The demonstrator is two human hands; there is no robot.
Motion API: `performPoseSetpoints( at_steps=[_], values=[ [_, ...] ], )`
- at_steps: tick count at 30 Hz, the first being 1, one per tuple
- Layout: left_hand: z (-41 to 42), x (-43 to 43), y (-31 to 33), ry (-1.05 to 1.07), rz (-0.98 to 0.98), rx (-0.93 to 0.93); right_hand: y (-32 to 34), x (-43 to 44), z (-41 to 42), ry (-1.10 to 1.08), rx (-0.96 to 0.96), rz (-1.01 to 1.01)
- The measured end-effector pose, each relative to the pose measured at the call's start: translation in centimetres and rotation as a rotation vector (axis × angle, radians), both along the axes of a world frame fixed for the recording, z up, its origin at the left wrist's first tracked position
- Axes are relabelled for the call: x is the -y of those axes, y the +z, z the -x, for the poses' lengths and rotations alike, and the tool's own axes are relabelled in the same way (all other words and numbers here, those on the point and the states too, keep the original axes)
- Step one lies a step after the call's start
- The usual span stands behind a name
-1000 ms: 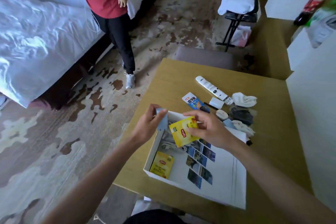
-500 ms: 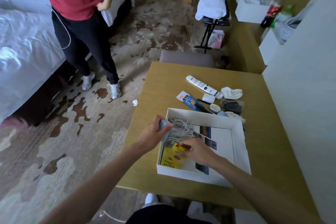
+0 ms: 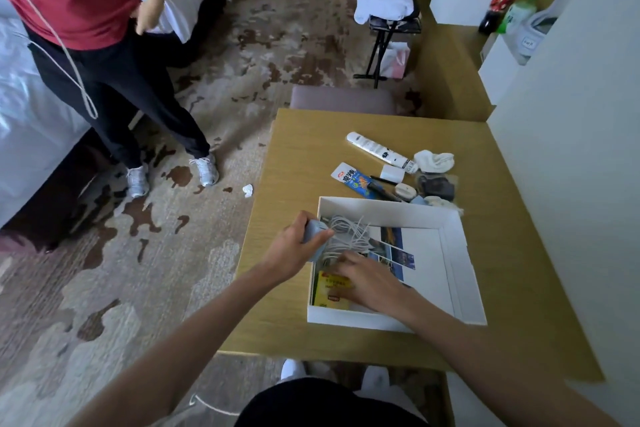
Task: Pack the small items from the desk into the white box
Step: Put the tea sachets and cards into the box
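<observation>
The white box (image 3: 460, 274) lies open on the wooden desk (image 3: 301, 149). Inside it are a coiled white cable (image 3: 349, 232), a strip of photos (image 3: 394, 250) and yellow tea packets (image 3: 332, 291). My left hand (image 3: 294, 250) grips a small light-blue object (image 3: 313, 234) at the box's left wall. Fingers down, my right hand (image 3: 367, 279) rests inside the box on the yellow tea packets. Behind the box lie a white remote (image 3: 377, 149), a blue-and-white packet (image 3: 353, 178), a small white block (image 3: 392, 173), white socks (image 3: 434, 161), a dark pouch (image 3: 436, 187) and a black pen (image 3: 382, 189).
A person in a red shirt and black trousers (image 3: 104, 55) stands on the patterned carpet left of the desk, beside a white bed (image 3: 31, 128). A chair back (image 3: 343, 100) sits at the desk's far edge. A white wall (image 3: 571, 149) borders the right side.
My right hand has carried the yellow tea packet from above the box down into its near-left corner. The left hand stays at the box's left wall.
</observation>
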State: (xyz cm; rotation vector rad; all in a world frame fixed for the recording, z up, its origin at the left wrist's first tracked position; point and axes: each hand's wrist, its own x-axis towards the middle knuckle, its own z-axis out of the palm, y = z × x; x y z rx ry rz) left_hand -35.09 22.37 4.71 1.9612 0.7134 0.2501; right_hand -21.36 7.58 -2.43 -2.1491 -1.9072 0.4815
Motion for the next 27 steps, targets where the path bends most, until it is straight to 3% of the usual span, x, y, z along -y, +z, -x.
performPoseSetpoints(
  at_steps=[5, 8, 12, 17, 21, 27],
  values=[
    [-1.6, 1.8, 1.0, -0.215, -0.205, -0.055, 2.6, 2.9, -2.3, -0.353, -0.402, -0.168],
    [-3.5, 3.5, 0.5, -0.402, -0.363, -0.142, 4.1, 4.8, -4.9, -0.568, -0.589, -0.040],
    [-7.0, 6.1, -1.5, -0.610, -0.426, -0.269, 3.6, 7.3, -7.3, -0.576, -0.337, 0.088],
    [-9.5, 8.8, -4.0, -0.846, -0.499, -0.448, 2.4, 8.7, -7.7, -0.420, -0.020, 0.202],
    [-9.0, 8.9, -4.7, -0.941, -0.563, -0.486, 2.2, 8.5, -8.2, -0.302, -0.001, 0.269],
    [-7.8, 7.5, -4.2, -0.842, -0.428, -0.539, 2.0, 7.6, -8.4, -0.202, -0.088, 0.206]
  ],
)
